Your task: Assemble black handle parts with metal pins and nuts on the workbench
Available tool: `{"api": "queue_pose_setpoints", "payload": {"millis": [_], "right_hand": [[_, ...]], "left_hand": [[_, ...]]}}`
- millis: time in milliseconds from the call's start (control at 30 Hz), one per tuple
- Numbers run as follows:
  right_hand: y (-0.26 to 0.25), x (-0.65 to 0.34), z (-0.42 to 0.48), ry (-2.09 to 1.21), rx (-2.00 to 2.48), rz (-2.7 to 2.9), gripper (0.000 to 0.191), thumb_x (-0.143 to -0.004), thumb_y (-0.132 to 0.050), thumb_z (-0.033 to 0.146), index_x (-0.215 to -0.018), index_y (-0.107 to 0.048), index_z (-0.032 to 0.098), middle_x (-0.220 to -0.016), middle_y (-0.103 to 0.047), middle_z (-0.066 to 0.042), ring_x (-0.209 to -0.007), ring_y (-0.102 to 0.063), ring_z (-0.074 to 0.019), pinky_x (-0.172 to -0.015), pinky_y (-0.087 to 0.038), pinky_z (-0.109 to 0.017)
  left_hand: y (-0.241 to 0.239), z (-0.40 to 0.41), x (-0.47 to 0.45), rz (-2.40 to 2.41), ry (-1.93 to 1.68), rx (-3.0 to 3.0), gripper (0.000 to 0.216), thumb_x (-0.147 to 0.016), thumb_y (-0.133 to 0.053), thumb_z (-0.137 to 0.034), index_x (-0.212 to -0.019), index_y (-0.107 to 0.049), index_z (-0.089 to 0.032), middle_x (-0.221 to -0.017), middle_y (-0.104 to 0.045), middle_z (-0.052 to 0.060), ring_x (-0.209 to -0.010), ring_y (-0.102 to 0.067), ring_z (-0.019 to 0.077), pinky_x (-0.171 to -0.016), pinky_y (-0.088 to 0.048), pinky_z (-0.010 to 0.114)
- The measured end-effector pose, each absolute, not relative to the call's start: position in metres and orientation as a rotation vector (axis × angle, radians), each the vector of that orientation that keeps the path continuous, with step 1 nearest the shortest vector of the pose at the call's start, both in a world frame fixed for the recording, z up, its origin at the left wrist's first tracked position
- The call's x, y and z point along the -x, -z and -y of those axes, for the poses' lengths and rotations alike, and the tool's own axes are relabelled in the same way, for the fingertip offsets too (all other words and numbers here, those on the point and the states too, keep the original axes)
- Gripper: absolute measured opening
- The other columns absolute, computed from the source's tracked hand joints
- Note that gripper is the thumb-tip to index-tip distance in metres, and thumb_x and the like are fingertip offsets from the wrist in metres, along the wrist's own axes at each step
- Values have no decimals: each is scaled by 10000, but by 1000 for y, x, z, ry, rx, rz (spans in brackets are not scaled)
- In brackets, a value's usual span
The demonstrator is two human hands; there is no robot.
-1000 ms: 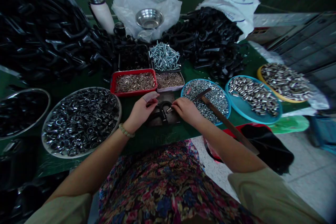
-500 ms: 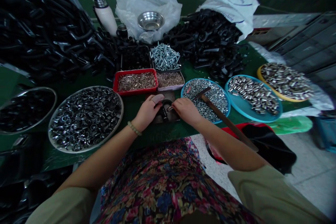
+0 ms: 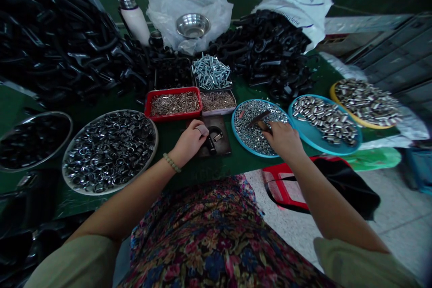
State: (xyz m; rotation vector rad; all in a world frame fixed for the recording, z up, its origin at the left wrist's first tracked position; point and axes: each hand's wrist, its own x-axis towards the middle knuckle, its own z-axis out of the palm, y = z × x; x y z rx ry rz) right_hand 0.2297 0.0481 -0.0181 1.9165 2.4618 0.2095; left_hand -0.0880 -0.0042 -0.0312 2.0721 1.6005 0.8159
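Observation:
My left hand [image 3: 192, 140], with a beaded bracelet at the wrist, pinches a curved black part [image 3: 211, 144] against a dark metal plate [image 3: 224, 148]. A small shiny metal cylinder [image 3: 218, 137] sits at the open side of the curve. To the right, my right hand [image 3: 282, 138] is closed round the wooden handle of a hammer [image 3: 260, 124]. The hammer's head lies over a blue tray of small silvery parts [image 3: 243, 137]; most of its handle is hidden under my hand and forearm.
A round tray of black rings [image 3: 111, 153] lies left. Behind the plate stand a red box of pins [image 3: 173, 115], a box of tiny parts [image 3: 218, 101] and silver screws [image 3: 211, 72]. Cylinders fill a blue tray [image 3: 312, 137] and yellow tray [image 3: 381, 124]. Black parts [image 3: 270, 54] heap behind.
My right hand has left the metal cylinder at the black part and moved right onto the hammer's handle. My left hand stays at the black part, and the cylinder now rests there unheld.

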Motion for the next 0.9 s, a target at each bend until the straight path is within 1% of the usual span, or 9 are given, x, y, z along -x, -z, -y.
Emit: {"api": "queue_pose_setpoints", "payload": {"millis": [133,233,367,467,633,700,767,833,900], "right_hand": [[21,-227,-53,-198,-1846,-2423,271,-897,-529,323,-1082,-579,132,-1071,-650,-151,-1035,-565,-315,-806,-418,-406],[23,-223,-53,-246,-1813,-2437,258,-916,-474,279,-1095,-567,118,-1073,-637,-161,-1052,-565,-317,-823,-424,-411],[23,-217,-50,-210,-1853,-2409,318,-950,-380,287,-1162,-533,106,-1072,-603,-177,-891,-632,-277,-708,-459,-369],[21,-215,-47,-153,-1897,-2396,359,-951,-356,311,-1208,-517,118,-1096,-587,-183,-793,-650,-271,-640,-474,-373],[15,-211,-42,91,-1973,-2666,370,-924,-388,286,-1209,-538,104,-1105,-617,-200,-947,-640,-311,-807,-502,-446],[11,-206,-35,293,-1959,-2869,346,-919,-400,285,-1176,-559,116,-1092,-647,-189,-1002,-632,-307,-864,-500,-448],[7,-196,-25,537,-1892,-3006,332,-933,-395,305,-1175,-562,152,-1109,-667,-161,-1023,-639,-285,-883,-506,-432],[3,-183,-17,732,-1791,-3038,332,-947,-381,316,-1199,-553,185,-1134,-675,-131,-1040,-647,-264,-889,-515,-418],[1,-170,-12,825,-1694,-3020,340,-951,-374,307,-1227,-540,198,-1158,-674,-117,-1066,-645,-255,-905,-515,-414]], "left_hand": [[29,6,91,-1616,-754,-2139,112,-847,-498,-155,-830,-608,-163,-1081,-542,78,-936,-565,173,-925,-478,324],[22,4,91,-1597,-652,-2212,134,-859,-481,-160,-840,-614,-166,-1093,-545,78,-896,-575,177,-875,-486,319],[1,0,81,-1575,-343,-2429,196,-915,-416,-184,-884,-609,-175,-1069,-561,69,-724,-560,139,-717,-479,279],[-18,-5,69,-1508,-86,-2567,233,-919,-391,-132,-882,-620,-141,-1020,-577,95,-712,-574,151,-671,-457,279],[-26,-10,67,-1409,111,-2600,266,-929,-366,-107,-924,-632,-114,-1053,-580,120,-802,-613,178,-721,-468,294],[-17,-5,75,-1467,23,-2525,248,-946,-379,-162,-1016,-616,-142,-1128,-571,111,-842,-620,175,-763,-481,300],[-3,7,83,-1580,-152,-2466,255,-931,-471,-268,-1151,-570,-185,-1242,-543,108,-1015,-598,220,-907,-464,356],[12,20,90,-1734,-331,-2390,485,-866,-590,-373,-1306,-462,-213,-1324,-512,118,-1203,-501,284,-1061,-357,459],[24,30,93,-1854,-459,-2284,714,-804,-666,-395,-1404,-332,-201,-1324,-521,136,-1253,-460,308,-1116,-266,516]]}}
